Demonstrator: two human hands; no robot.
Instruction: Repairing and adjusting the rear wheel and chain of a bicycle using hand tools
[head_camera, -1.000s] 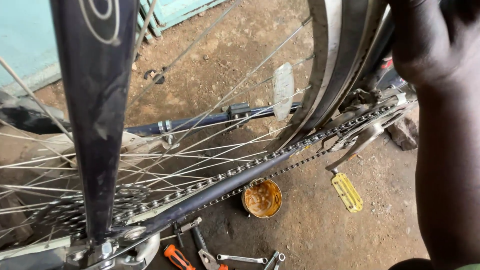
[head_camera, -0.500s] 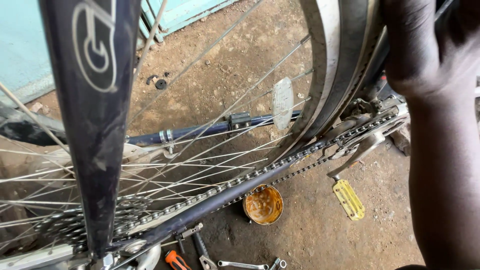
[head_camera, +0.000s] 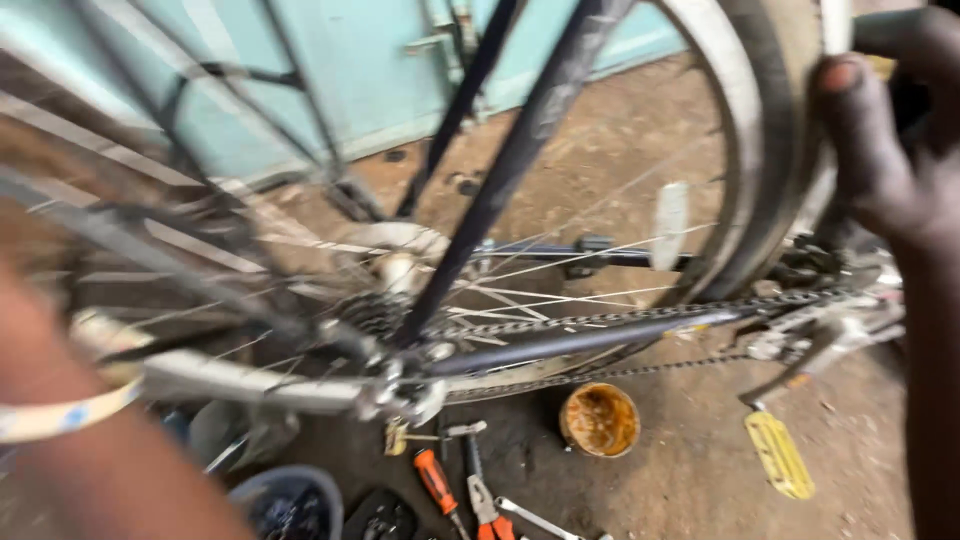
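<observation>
- Right hand (head_camera: 885, 170) at the right edge of view, fingers (head_camera: 850, 120) curled and clamped over the tyre (head_camera: 775, 120) of the rear wheel; thumb side is hidden behind the tread.
- Left arm is a blur across the lower left with a pale wristband (head_camera: 60, 418); the hand itself is out of frame, so its grip cannot be told.
- The wheel sits in an upturned bicycle frame: a dark stay (head_camera: 520, 160) slants down from above the fingers to the hub, and the sprocket cluster (head_camera: 375, 312) lies well to the left of them.
- Chain (head_camera: 640, 318) runs just below the gripping fingers, leading left to the sprockets; the crank and yellow pedal (head_camera: 778, 455) hang below them.
- Risk: if the wheel turns while the fingers stay wrapped on the tyre, they could be drawn toward the frame gap or the spokes (head_camera: 560, 265) and pinched.
- Risk: the chain looks greasy; a slip of the hand downward would meet it and the chainring teeth.
- Risk: the bicycle rests inverted with one visible hand steadying it; a hard pull could tip it onto the things beneath.
- Underfoot, below the fingers: an open tin of orange grease (head_camera: 600, 420), an orange-handled screwdriver (head_camera: 437, 480), pliers (head_camera: 480, 490), a spanner (head_camera: 535, 518). A falling wheel or dropped part would scatter these or land in the grease.
</observation>
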